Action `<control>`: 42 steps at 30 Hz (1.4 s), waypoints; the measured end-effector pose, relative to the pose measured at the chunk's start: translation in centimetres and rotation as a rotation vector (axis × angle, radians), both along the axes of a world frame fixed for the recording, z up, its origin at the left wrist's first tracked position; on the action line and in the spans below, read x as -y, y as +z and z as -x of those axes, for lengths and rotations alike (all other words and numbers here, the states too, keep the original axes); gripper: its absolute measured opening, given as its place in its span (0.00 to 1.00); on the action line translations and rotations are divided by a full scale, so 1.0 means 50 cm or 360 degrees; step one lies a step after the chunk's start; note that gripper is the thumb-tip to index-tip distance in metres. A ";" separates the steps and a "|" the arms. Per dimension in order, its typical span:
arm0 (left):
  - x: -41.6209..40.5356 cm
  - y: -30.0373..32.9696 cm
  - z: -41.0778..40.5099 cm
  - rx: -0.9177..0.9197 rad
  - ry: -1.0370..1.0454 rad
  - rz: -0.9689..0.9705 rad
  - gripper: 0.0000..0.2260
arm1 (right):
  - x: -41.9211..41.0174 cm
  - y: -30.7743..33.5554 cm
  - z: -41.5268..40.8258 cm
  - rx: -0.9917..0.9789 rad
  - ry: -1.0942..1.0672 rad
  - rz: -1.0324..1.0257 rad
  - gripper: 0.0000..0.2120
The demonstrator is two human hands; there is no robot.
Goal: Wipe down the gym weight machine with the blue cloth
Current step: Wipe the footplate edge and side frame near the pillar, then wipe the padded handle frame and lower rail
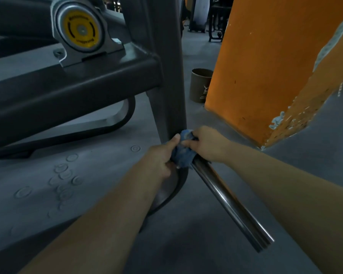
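Together both hands [162, 155] [204, 144] grip the crumpled blue cloth [183, 153] around the chrome bar [232, 206].

- A grey floor [196, 234] fills the lower frame, with round marks pressed into it at lower left.
- An orange pillar [265, 66] stands at upper right, its paint chipped along the lower edge.
- A brown bin [199, 85] sits beside the pillar.
- Dim, dark equipment [216, 20] stands far off at top centre.
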State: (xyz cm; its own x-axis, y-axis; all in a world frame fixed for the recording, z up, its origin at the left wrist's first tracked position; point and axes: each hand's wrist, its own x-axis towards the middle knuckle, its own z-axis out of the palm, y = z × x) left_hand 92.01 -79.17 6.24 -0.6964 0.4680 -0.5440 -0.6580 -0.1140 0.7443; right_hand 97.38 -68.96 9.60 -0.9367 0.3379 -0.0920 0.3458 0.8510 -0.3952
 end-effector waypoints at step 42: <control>0.018 0.010 -0.255 0.0028 -0.0323 0.0077 0.12 | 0.034 0.054 -0.240 0.0613 -0.0108 0.0240 0.16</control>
State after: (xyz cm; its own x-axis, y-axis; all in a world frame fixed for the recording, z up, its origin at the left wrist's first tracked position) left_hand 104.76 -80.09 6.73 -0.5808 0.5707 -0.5805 -0.6766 0.0581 0.7340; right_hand 109.40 -70.66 12.29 -0.8004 0.3535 -0.4841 0.5457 0.7638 -0.3446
